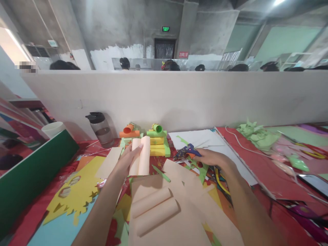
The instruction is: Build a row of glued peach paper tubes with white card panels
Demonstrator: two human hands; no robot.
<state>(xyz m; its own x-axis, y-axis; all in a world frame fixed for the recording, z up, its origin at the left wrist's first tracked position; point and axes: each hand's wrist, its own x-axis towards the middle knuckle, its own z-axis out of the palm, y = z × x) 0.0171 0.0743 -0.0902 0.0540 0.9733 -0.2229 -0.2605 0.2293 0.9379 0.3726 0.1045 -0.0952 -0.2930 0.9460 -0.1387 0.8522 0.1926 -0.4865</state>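
Observation:
My left hand is closed on a pair of peach paper rolls, held upright side by side. To the right, my right hand grips a dark blue glue gun whose nozzle end, pointing left, is over a cluttered patch of scraps. Two more peach paper tubes lie side by side on peach sheets in front of me. Behind the held rolls stand small paper-roll models, one topped by an orange tube, the other by a green tube.
A water bottle stands left, near a white cup and a green board. Yellow cut paper lies at left. Yellow-handled scissors rest beneath my right forearm. A phone lies far right. A white partition borders the table.

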